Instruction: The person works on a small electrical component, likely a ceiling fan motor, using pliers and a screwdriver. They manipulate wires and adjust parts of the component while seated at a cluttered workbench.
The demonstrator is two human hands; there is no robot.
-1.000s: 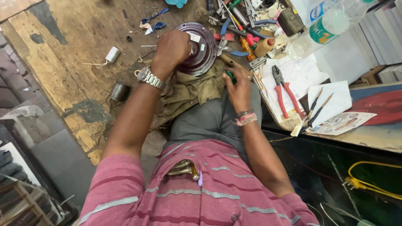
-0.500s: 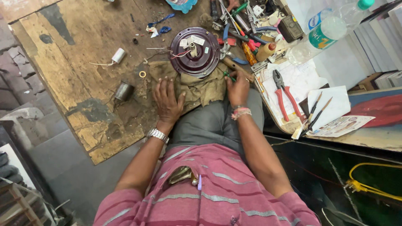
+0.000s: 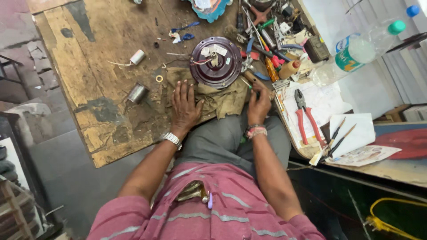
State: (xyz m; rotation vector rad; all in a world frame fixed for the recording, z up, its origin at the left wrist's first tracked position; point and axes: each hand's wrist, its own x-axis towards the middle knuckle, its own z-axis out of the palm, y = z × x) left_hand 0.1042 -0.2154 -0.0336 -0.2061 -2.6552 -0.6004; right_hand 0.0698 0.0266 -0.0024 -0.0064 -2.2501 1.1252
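Bare board point(image 3: 106, 66) left; tool clutter point(image 3: 271, 49) blocks right.

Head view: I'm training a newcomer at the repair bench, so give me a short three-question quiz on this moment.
1. True or false: the left hand lies flat on the cloth.
2. Which tool lies on the white paper: A red-handled pliers, B hammer, C saw?
3. What round thing lies beyond both hands?

Key: 1 true; 2 A; 3 the maroon motor housing. The right hand rests near a green-handled screwdriver.
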